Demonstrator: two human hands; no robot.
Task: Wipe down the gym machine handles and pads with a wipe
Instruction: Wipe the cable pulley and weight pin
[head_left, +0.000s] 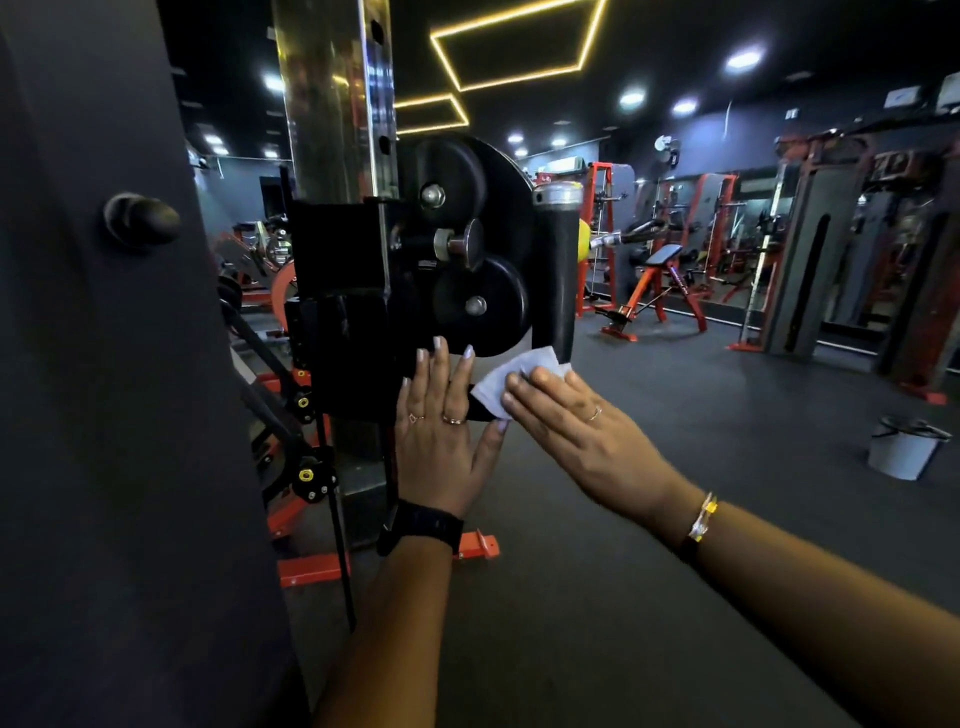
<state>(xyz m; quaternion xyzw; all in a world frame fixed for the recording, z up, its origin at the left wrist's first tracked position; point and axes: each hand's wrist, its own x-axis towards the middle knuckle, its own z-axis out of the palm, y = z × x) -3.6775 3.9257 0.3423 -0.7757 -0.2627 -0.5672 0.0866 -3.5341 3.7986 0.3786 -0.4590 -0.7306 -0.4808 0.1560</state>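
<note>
Dark gym floor (675, 467); left hand (441, 441) flat on machine (467, 249), right hand (582, 431) flat on wipe (511, 376)

Commercial gym floor: orange-framed weight machines (608, 239) line far wall, incline bench (657, 286) mid-room, black pulley carriage (457, 249) on chrome upright (332, 93), dark rubber flooring (649, 493), yellow ceiling light strips (519, 47).
</note>
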